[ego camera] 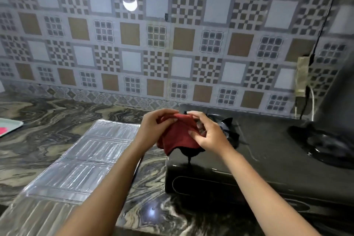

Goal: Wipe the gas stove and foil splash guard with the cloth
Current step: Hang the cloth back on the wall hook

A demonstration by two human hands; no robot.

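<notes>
A dark red cloth (178, 138) hangs in the air over the left end of the black glass-top gas stove (264, 159). My left hand (153, 130) pinches its upper left edge, and my right hand (206, 134) grips its upper right part. The cloth droops below both hands, above the stove's left burner (229, 130), which is mostly hidden behind them. The folded silver foil splash guard (76, 163) lies flat on the marble counter to the left of the stove, partly under my left forearm.
A second burner (325, 143) sits at the stove's right end. A patterned tile wall (172, 44) rises behind the counter, with a socket and cables (304, 82) at the right. A pale tray (9, 124) pokes in at the left edge. Marbled counter (47, 120) surrounds the foil.
</notes>
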